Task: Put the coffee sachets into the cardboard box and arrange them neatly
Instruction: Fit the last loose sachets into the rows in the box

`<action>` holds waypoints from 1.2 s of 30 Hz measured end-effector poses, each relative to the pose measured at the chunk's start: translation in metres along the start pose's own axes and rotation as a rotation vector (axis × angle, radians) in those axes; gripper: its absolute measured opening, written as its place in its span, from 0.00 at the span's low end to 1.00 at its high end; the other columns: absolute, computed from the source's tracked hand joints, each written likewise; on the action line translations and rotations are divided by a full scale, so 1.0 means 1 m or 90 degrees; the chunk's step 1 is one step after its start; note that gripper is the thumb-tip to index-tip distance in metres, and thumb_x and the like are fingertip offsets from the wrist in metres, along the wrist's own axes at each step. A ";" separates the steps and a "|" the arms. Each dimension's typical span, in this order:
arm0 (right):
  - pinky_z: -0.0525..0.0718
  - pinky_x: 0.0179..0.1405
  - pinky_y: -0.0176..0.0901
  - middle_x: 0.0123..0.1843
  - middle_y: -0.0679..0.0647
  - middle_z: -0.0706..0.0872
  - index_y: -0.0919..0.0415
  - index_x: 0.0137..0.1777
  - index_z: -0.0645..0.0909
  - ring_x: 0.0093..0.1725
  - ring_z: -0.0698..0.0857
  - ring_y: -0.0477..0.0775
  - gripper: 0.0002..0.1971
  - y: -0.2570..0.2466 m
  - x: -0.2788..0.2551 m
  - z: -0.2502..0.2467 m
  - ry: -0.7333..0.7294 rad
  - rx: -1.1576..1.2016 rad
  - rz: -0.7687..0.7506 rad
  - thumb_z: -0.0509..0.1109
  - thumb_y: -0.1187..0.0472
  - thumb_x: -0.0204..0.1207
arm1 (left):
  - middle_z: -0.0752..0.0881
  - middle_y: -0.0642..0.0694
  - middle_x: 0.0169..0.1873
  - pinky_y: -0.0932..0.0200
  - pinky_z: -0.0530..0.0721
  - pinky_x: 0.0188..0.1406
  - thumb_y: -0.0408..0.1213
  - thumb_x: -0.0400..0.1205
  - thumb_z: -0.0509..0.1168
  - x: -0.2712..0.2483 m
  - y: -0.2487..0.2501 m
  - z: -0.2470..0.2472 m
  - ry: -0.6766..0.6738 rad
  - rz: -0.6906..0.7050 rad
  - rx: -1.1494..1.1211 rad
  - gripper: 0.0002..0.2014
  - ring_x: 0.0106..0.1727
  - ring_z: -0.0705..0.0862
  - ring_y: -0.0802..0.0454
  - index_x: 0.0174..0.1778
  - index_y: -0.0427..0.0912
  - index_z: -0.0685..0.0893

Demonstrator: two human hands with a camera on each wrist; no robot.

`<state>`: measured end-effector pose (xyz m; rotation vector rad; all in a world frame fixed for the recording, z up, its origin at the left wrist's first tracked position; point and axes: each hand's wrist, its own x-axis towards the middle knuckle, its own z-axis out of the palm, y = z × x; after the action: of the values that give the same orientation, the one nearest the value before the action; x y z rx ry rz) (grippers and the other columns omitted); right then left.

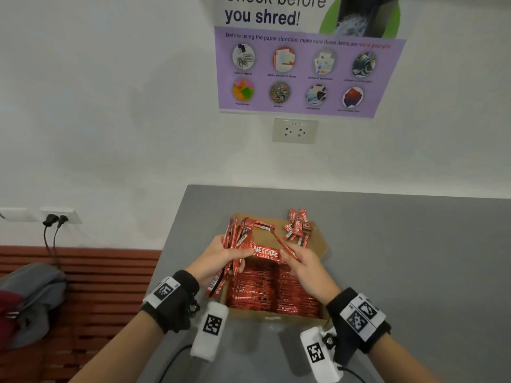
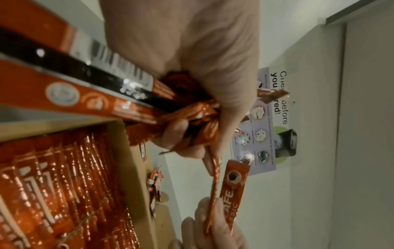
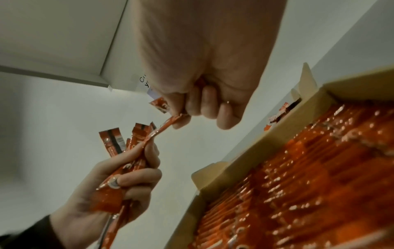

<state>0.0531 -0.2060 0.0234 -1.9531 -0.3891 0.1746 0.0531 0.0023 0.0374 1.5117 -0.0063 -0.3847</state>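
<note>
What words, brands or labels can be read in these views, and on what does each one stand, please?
"NESCAFE CLASSIC": on the coffee sachet stretched between the left hand and the right hand.
"you shred!": headline on the wall poster; the line above it is cut off.
"Before using the paper shredder, make sure these items are not in your pile": poster's purple band.
Captions under the poster's circles, sachet barcodes and the wall socket label: too small to read.

left hand [image 1: 221,254]: grips sachet bundle [image 1: 235,244] | right hand [image 1: 302,262]: pinches sachet [image 1: 284,247] | above cardboard box [image 1: 320,244]
</note>
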 end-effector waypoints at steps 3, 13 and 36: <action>0.79 0.44 0.27 0.42 0.33 0.88 0.52 0.59 0.83 0.42 0.85 0.32 0.10 0.003 0.004 -0.009 -0.023 -0.041 0.002 0.64 0.58 0.81 | 0.86 0.50 0.27 0.65 0.81 0.27 0.33 0.75 0.72 0.005 -0.003 0.000 0.032 -0.013 0.023 0.08 0.24 0.83 0.56 0.46 0.40 0.80; 0.75 0.33 0.23 0.38 0.45 0.87 0.59 0.48 0.89 0.36 0.82 0.38 0.06 0.026 0.005 -0.031 0.264 -0.157 0.044 0.74 0.63 0.73 | 0.85 0.43 0.29 0.68 0.74 0.16 0.34 0.77 0.71 0.001 -0.004 -0.016 0.298 0.072 0.210 0.04 0.18 0.77 0.59 0.39 0.40 0.83; 0.73 0.39 0.24 0.47 0.52 0.90 0.60 0.49 0.90 0.40 0.78 0.41 0.08 0.026 0.038 0.009 -0.014 -0.343 0.067 0.74 0.59 0.74 | 0.77 0.47 0.67 0.52 0.78 0.61 0.40 0.80 0.64 0.023 -0.047 0.024 -0.057 0.033 0.911 0.24 0.64 0.79 0.46 0.73 0.44 0.70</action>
<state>0.0912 -0.1941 -0.0015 -2.5062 -0.3731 0.1706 0.0574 -0.0269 -0.0123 2.8860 -0.4794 -0.4154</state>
